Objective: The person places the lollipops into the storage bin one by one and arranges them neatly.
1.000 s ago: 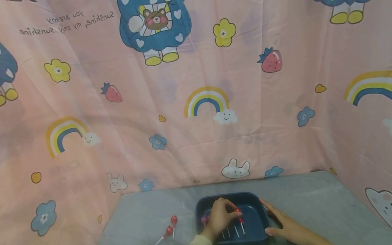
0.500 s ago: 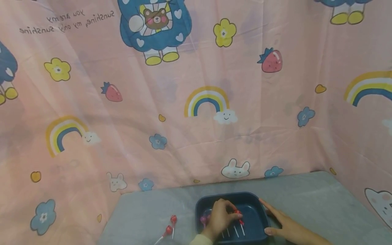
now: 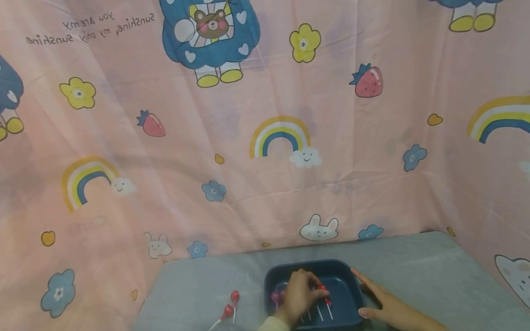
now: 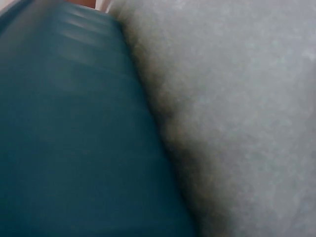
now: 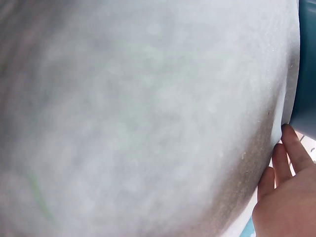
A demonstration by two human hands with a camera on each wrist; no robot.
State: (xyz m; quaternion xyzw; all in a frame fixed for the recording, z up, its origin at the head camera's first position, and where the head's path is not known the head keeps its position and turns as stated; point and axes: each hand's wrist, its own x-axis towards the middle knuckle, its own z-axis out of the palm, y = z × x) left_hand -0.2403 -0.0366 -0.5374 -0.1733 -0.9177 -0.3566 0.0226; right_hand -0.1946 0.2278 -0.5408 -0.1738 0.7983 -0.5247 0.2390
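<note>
A dark blue rectangular tray [image 3: 352, 287] rests on the grey tabletop, and its outer wall [image 4: 89, 138] fills the left of the left wrist view. My left hand [image 3: 298, 294] reaches inside it, thumb and forefinger pinching a red-wrapped lollipop [image 3: 328, 301]. Several white sticks lie roughly side by side below that hand, which hides most of their candy heads. Purple-pink lollipops [image 3: 276, 298] show at the tray's left side. Against the right wall rests my right hand [image 3: 387, 303], fingers [image 5: 296, 150] extended along the tray.
Two red lollipops [image 3: 228, 311] lie on the grey tabletop [image 3: 198, 285] left of the tray. A pink printed cloth [image 3: 186, 207] hangs behind the table and along its right side.
My left hand has shifted very slightly to the right with the red lollipop in its fingers. My right hand stays in place against the tray.
</note>
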